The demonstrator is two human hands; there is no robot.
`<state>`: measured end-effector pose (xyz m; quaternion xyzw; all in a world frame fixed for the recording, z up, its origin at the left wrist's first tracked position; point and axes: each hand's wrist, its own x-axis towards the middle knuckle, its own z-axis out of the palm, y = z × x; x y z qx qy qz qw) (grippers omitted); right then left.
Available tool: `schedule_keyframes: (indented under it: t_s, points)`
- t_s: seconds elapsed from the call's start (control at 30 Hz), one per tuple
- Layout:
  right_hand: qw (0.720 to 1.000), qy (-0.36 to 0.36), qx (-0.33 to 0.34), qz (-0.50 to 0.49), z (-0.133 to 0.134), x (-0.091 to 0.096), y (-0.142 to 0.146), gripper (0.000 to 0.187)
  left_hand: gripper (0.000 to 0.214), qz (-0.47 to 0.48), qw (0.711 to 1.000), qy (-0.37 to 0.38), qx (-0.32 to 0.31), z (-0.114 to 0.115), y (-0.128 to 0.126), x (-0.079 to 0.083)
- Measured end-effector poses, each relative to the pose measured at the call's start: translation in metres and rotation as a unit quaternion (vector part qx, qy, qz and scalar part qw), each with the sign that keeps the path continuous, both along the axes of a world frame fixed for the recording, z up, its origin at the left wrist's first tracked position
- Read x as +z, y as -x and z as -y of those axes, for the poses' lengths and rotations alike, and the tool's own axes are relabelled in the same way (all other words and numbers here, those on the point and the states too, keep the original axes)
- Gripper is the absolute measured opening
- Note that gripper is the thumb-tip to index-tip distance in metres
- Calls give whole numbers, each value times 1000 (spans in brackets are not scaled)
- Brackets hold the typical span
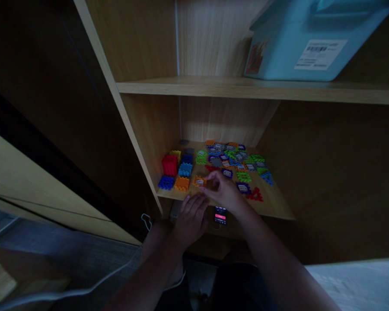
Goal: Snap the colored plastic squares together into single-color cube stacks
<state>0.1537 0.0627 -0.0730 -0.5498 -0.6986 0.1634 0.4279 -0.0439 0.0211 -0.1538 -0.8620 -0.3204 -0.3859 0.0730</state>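
Pinching the orange window tile (198,182) with the right hand (222,188) near the front of the lower shelf (274,204), right of the orange tile stack (182,184), and resting a loosely open left hand (193,212) at its edge!

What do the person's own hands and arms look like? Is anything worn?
The left hand and right hand are gloveless; no sleeve, watch or bracelet shows on the left forearm or right forearm. Small rings cannot be judged in this dimness.
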Motion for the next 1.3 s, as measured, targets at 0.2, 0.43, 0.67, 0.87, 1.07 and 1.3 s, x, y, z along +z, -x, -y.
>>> schedule_keyframes:
  t_s: [0.2,0.43,0.67,0.87,1.07,1.3]
  points:
    - [999,-10,32,-21,-8,9,35,39,50,11,1000,-1,-5,0,1,0]
    - [998,-21,45,-38,-19,3,56,37,47,19,999,28,-20,-3,2,-1]
    - [998,-26,53,-21,-20,1,54,37,47,20,999,33,-18,0,1,-1]
    - [997,-21,70,-22,-20,2,54,37,51,14,999,36,-15,0,0,-2]
    - [997,-15,67,-21,-19,2,54,38,47,16,999,31,-19,1,1,0]
    - [997,-5,73,-18,-18,3,54,39,45,21,999,32,-16,1,0,1]
